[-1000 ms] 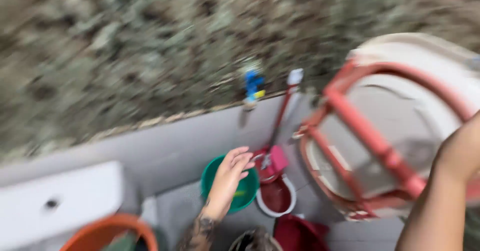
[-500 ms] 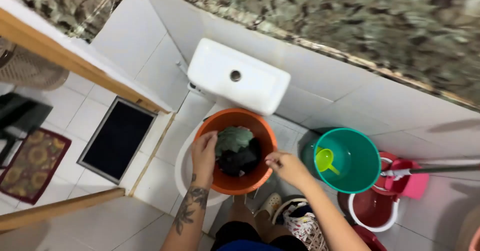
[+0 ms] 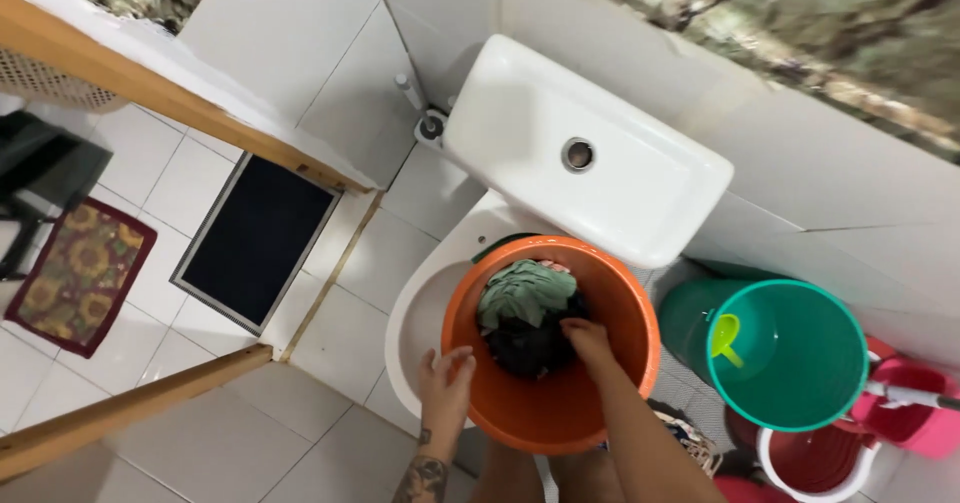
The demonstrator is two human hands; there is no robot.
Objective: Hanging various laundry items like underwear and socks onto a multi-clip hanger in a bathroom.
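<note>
Looking down, I have an orange bucket (image 3: 555, 403) resting on the white toilet bowl (image 3: 425, 308), and I will place everything else by that bucket. Inside it lies a heap of wet clothes (image 3: 525, 313), a pale green piece on top and dark cloth under it, piled toward the far side of the bucket, the side nearest the white cistern (image 3: 590, 153).

My right hand (image 3: 588, 341) is down inside the bucket, fingers curled and pressing onto the near edge of the dark cloth; I cannot tell whether they actually grip a fold or just push on it. My left hand (image 3: 447, 383) sits on the bucket's near-left rim, fingers spread and hooked over the edge, thumb on the outside wall. So the clothes lie just beyond my right fingertips and a little to the right of my left hand, which does not touch them.

Right of the bucket stands a teal bucket (image 3: 800, 363), close beside it, with a light green scoop (image 3: 724, 338) hanging inside its rim. Further right and nearer me is a dark red pail (image 3: 815, 458) with a white rim, and a pink mop head (image 3: 905, 408) beyond that. Left of the orange bucket, well apart across the tiled floor (image 3: 340, 353), lies a dark doormat (image 3: 258, 243)
</note>
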